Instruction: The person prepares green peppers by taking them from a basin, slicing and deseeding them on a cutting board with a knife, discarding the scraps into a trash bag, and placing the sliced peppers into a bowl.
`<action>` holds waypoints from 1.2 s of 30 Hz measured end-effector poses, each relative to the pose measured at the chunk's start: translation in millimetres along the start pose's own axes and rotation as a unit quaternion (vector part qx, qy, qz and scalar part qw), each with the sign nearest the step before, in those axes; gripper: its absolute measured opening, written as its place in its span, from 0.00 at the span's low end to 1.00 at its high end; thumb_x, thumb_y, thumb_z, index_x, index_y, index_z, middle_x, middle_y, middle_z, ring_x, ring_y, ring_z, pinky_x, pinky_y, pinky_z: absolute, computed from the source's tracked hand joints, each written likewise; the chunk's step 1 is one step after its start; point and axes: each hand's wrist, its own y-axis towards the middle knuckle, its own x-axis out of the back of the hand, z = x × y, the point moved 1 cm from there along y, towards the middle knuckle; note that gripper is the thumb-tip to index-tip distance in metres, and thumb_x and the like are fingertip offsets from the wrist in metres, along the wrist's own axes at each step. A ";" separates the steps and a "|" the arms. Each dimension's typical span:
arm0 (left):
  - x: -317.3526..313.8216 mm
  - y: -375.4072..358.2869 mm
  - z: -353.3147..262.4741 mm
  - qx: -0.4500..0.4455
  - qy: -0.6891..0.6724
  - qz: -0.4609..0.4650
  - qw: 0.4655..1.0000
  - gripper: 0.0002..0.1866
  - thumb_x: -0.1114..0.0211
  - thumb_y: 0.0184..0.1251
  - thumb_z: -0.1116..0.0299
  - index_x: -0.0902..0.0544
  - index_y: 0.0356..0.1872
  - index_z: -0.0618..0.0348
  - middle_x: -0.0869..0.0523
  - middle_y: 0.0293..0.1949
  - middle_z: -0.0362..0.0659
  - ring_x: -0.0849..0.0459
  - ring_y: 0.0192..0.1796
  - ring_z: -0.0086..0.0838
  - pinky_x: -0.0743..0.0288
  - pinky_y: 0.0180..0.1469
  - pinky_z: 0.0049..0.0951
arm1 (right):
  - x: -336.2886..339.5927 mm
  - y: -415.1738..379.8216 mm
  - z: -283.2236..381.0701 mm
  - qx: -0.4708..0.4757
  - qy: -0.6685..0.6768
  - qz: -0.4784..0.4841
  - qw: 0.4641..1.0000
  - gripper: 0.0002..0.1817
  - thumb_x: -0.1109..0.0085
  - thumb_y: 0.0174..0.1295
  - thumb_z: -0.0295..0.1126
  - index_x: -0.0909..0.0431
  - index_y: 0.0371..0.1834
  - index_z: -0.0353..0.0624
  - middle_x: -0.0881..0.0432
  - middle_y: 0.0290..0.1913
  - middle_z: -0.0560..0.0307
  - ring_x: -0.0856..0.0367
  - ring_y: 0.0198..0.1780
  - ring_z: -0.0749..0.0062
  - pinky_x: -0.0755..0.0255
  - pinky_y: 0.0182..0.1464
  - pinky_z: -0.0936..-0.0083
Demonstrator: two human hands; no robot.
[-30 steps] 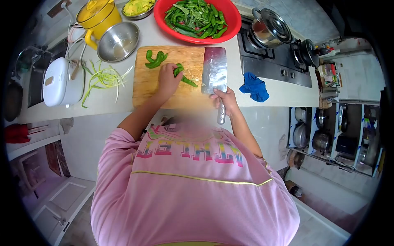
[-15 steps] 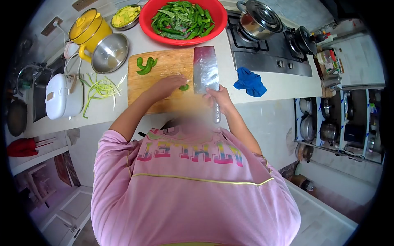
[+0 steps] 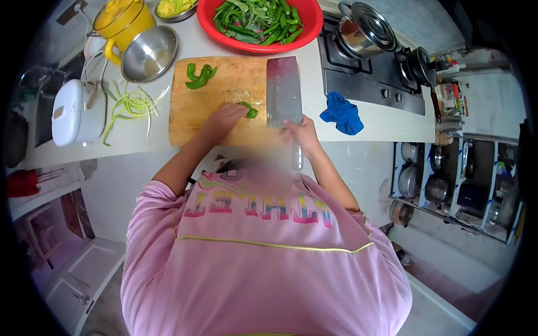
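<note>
In the middle of the frame the left hand (image 3: 223, 119) presses a green pepper piece (image 3: 248, 111) down on the wooden cutting board (image 3: 185, 112), its fingers bent and closed over the near end of the piece. The right hand (image 3: 302, 133) has its fingers wrapped tightly around the handle of a cleaver (image 3: 283, 92), whose wide blade lies just to the right of the pepper, almost touching it. More cut pepper pieces (image 3: 199, 75) lie on the upper left part of the board, well apart from the blade.

To cut well here, I think the left fingertips should stay curled back, so that the knuckles guide the flat of the blade and no fingertip sits under the edge. The blade should come straight down, close beside the holding fingers, and the pepper should lie flat so it does not roll.

At the top of the frame a red basin (image 3: 314, 25) holds many whole peppers. A steel bowl (image 3: 148, 53) and a yellow pot (image 3: 120, 19) stand at the upper left on the table (image 3: 381, 120), and a blue cloth (image 3: 342, 115) lies right of the board.
</note>
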 end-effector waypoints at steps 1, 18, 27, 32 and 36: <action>-1.5 -1.8 -0.7 0.009 -0.004 -0.006 1.000 0.13 0.44 0.53 0.79 0.20 0.41 0.64 0.18 0.40 0.49 0.20 0.43 0.42 0.25 0.46 0.35 | 0.7 -7.0 4.7 0.011 -0.056 0.005 0.998 0.08 0.44 0.61 0.28 0.29 0.40 0.36 0.26 0.16 0.56 0.32 0.10 0.76 0.38 0.13 0.78; -10.0 -6.7 10.0 0.051 0.034 -0.052 0.997 0.06 0.36 0.53 0.74 0.18 0.33 0.58 0.17 0.38 0.42 0.18 0.41 0.32 0.22 0.42 0.27 | -35.4 -42.4 82.4 0.256 -0.700 0.102 0.658 0.11 0.48 0.56 0.28 0.27 0.42 0.39 0.21 0.23 0.42 0.20 0.28 0.46 0.27 0.31 0.55; -9.3 -3.3 7.4 0.020 0.048 -0.112 0.992 0.06 0.42 0.53 0.74 0.21 0.33 0.55 0.19 0.37 0.38 0.19 0.42 0.30 0.23 0.41 0.27 | -58.8 2.3 58.4 0.279 -0.733 0.112 0.610 0.13 0.50 0.54 0.26 0.27 0.43 0.38 0.20 0.22 0.42 0.19 0.27 0.49 0.25 0.30 0.56; -3.9 -10.0 6.5 0.045 0.049 -0.038 0.997 0.11 0.42 0.50 0.76 0.19 0.36 0.57 0.19 0.38 0.40 0.20 0.42 0.32 0.23 0.44 0.27 | -48.5 -17.7 77.0 0.272 -0.670 0.073 0.687 0.11 0.45 0.59 0.35 0.26 0.41 0.41 0.22 0.21 0.42 0.21 0.27 0.45 0.26 0.31 0.55; -4.6 -11.7 7.1 0.050 0.069 -0.047 0.995 0.11 0.42 0.50 0.76 0.20 0.36 0.57 0.19 0.38 0.40 0.20 0.42 0.31 0.24 0.44 0.26 | -43.6 -31.8 95.4 0.244 -0.666 0.108 0.697 0.10 0.46 0.60 0.34 0.25 0.41 0.41 0.22 0.21 0.41 0.21 0.27 0.44 0.27 0.32 0.53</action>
